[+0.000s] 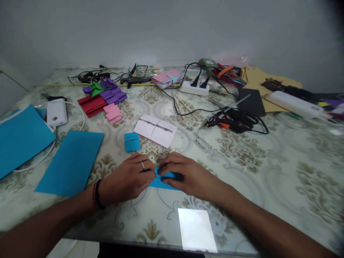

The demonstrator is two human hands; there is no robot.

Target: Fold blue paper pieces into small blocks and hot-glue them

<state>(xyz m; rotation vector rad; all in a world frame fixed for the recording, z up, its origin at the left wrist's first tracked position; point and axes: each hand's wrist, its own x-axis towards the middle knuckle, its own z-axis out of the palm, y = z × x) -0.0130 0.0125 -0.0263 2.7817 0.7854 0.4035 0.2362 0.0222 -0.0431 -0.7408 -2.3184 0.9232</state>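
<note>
Both hands are on a piece of blue paper [163,183] at the middle front of the table. My left hand [134,176], with a ring on one finger, pinches its left part. From the other side, my right hand [185,173] curls its fingers over the paper's right part, thumb low and fingertips close to the left ones. The paper looks partly folded, though the fingers cover much of it. Just beyond the hands lie a small folded blue paper square [132,142] and a white folded card [156,130] with slits along its middle.
Large blue sheets [71,163] lie left, near a white power bank [57,112] with a cable. Red, purple and pink folded papers [113,113] lie behind. A hot glue gun [221,120], clear ruler [202,142] and power strip [195,88] stand right and back.
</note>
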